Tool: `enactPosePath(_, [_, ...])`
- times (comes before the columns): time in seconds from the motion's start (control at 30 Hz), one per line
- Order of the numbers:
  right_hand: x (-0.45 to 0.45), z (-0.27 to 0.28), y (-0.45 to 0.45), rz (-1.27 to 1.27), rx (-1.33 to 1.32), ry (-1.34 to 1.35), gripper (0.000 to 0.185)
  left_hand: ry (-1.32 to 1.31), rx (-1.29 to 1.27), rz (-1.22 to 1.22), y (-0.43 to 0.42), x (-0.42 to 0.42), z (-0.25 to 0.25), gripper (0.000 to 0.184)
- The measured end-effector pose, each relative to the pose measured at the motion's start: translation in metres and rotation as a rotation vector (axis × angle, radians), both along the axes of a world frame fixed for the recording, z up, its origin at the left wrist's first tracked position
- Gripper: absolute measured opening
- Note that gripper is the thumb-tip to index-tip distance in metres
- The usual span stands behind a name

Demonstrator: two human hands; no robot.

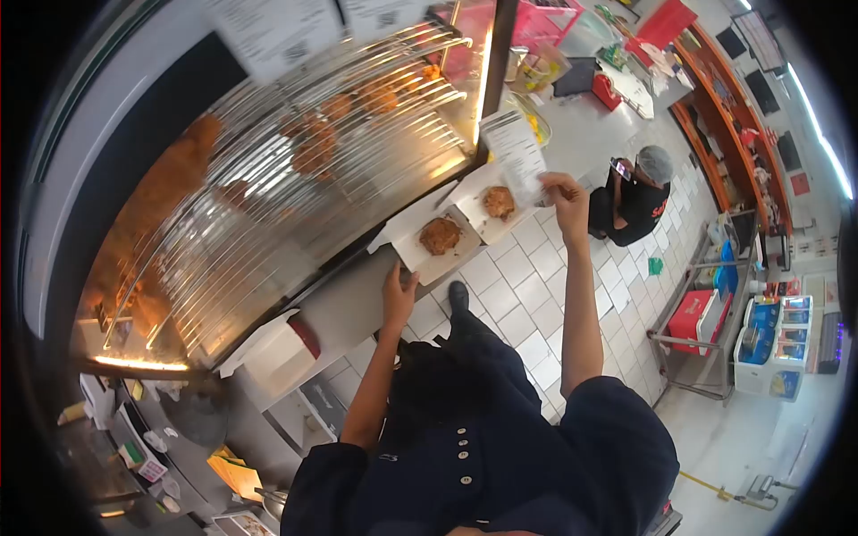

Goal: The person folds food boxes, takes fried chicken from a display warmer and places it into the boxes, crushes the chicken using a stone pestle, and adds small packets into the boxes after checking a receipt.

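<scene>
Two open white takeaway boxes, a near box (440, 264) and a far box (465, 192), stand side by side on the counter ledge. A browned fried chicken piece (441, 236) lies in the near one, and a smaller fried piece (498, 203) in the far one. At the near box's lower left corner, my left hand (399, 298) has its thumb and fingers on the edge, closed on the cardboard. My right hand (567, 204) is raised at the far box's right side, fingers bent in a pinch around its flap; the exact contact is small.
A lit glass warming cabinet with a wire rack (268, 188) holds several fried pieces. Another open white box (273, 353) sits left on the ledge. A person in a hairnet (639, 192) stands by the steel counter (572, 116). A metal trolley (702, 330) is at the right.
</scene>
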State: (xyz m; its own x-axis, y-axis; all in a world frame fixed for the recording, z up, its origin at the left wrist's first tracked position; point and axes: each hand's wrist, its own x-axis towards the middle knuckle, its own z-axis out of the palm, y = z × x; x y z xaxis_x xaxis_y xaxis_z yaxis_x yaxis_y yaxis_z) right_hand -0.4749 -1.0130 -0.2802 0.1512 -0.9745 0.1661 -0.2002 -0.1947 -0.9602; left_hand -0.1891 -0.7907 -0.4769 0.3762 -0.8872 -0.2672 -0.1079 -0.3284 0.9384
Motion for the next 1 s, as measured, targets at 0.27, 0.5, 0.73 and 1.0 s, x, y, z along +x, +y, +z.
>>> enactPosePath(0.27, [-0.124, -0.128, -0.133, -0.330, 0.091, -0.113, 0.014, -0.223, -0.062, 0.393, -0.040, -0.030, -0.017, 0.041])
enactPosePath(0.5, [-0.194, -0.201, -0.289, -0.413, 0.015, 0.087, 0.012, -0.113, 0.253, 0.534, -0.064, -0.024, 0.019, 0.037])
enactPosePath(0.73, [-0.204, -0.220, -0.312, -0.473, 0.037, 0.179, 0.013, -0.021, 0.433, 0.604, -0.058, -0.015, 0.020, 0.048])
enactPosePath(1.0, [-0.189, -0.222, -0.273, -0.436, 0.005, 0.502, 0.021, -0.198, 0.578, 0.451, -0.052, -0.034, 0.024, 0.049])
